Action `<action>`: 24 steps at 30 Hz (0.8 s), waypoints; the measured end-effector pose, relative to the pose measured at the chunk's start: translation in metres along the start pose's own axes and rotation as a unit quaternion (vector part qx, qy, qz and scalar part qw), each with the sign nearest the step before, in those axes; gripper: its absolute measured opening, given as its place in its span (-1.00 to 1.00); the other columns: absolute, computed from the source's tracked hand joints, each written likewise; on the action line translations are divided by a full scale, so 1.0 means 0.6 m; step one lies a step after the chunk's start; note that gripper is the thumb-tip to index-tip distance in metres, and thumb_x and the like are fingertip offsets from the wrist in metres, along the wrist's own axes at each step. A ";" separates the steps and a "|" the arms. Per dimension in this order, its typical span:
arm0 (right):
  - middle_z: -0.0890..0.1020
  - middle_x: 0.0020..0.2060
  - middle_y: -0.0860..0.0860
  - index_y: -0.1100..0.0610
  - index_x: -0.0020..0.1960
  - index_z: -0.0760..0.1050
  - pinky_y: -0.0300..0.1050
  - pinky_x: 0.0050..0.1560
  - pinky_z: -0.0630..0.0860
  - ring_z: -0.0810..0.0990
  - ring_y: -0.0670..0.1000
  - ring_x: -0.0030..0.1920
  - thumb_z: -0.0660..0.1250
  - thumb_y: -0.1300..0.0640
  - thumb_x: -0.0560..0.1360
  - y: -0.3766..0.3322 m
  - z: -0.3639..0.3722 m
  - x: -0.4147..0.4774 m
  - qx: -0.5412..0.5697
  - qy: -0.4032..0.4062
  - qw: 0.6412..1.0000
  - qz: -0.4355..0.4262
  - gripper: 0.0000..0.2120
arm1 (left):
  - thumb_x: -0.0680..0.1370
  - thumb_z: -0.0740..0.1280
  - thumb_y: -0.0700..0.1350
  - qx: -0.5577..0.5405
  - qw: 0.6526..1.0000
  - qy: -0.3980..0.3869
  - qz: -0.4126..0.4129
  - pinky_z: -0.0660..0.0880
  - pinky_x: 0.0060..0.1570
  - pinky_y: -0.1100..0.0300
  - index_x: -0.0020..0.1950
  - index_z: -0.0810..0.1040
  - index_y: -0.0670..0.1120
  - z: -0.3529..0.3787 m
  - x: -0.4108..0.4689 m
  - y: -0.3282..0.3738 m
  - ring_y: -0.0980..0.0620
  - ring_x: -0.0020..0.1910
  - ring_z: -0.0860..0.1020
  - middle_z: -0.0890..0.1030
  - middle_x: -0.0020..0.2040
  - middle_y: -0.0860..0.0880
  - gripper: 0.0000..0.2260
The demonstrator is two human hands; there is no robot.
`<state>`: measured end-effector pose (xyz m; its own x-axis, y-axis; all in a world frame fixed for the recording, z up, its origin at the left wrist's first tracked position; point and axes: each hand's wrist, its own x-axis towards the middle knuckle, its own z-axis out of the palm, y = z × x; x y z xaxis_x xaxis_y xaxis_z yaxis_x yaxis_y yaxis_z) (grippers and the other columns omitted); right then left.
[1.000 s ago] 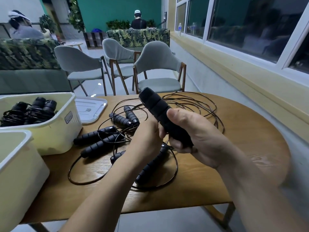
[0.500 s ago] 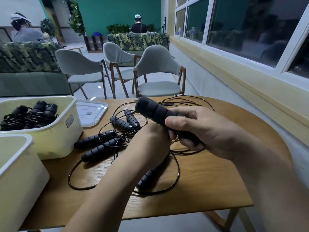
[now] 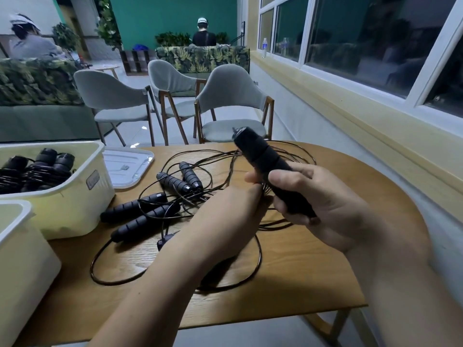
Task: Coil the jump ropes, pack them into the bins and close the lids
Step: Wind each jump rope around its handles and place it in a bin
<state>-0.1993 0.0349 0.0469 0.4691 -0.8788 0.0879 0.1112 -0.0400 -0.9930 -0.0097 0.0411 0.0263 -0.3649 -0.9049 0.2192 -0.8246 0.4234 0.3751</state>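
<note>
Fingers (image 3: 290,177) of right hand (image 3: 333,211) tight round black handle (image 3: 260,156); left hand (image 3: 225,216) at cord (image 3: 260,254), grip hidden

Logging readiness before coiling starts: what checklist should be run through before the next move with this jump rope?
1. Right hand grips the raised black handle: ok.
2. Left hand has the cord beside that handle: cannot tell, its fingertips are hidden.
3. Held rope is free of the loose jump ropes on the table: cannot tell, the cords cross in one tangle.
4. Far bin is open, with coiled ropes inside: ok.
5. Lid lies flat on the table beside that bin: ok.
</note>
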 end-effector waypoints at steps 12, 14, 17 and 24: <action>0.55 -0.05 0.12 0.08 0.30 0.64 -0.20 -0.47 0.26 0.42 -0.01 -0.31 0.59 -0.05 0.45 -0.013 -0.020 0.004 -0.019 0.131 0.988 -0.075 -0.52 | 0.73 0.27 0.03 -0.122 0.989 0.054 0.062 0.34 -0.29 0.26 -0.09 0.50 0.05 0.009 -0.002 -0.014 0.24 -0.31 0.51 0.53 -0.35 0.22 -0.78; 0.53 -0.12 0.08 -0.06 0.33 0.66 -0.18 -0.44 0.32 0.43 0.02 -0.29 0.58 -0.12 0.41 -0.016 -0.022 0.000 -0.072 0.153 0.983 -0.069 -0.49 | 0.72 0.32 0.04 -0.121 0.985 0.081 0.092 0.40 -0.31 0.17 -0.12 0.53 0.01 0.001 -0.007 -0.020 0.15 -0.33 0.53 0.54 -0.35 0.14 -0.76; 0.57 -0.30 -0.14 -0.20 0.35 0.65 -0.20 -0.37 0.41 0.50 -0.01 -0.26 0.57 -0.19 0.38 -0.017 -0.019 -0.006 -0.160 0.171 0.971 -0.058 -0.46 | 0.69 0.39 0.03 -0.144 0.979 0.094 0.113 0.36 -0.36 0.17 -0.18 0.56 -0.02 -0.022 -0.016 -0.024 0.09 -0.37 0.49 0.51 -0.38 0.08 -0.73; 0.73 -0.19 -0.26 -0.38 0.38 0.58 -0.33 -0.31 0.39 0.53 -0.22 -0.33 0.55 -0.20 0.42 -0.019 -0.034 -0.019 -0.279 0.063 0.958 0.026 -0.47 | 0.62 0.44 0.15 -0.186 0.974 0.083 0.095 0.41 -0.36 0.06 -0.20 0.63 -0.01 -0.065 -0.033 -0.044 0.03 -0.36 0.51 0.58 -0.35 -0.01 -0.70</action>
<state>-0.2237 0.0360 0.0556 0.3482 -0.9354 0.0624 -0.4121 -0.2125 -0.8860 0.0360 0.0493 0.0471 -0.3957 -0.8019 0.4477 -0.5231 0.5975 0.6078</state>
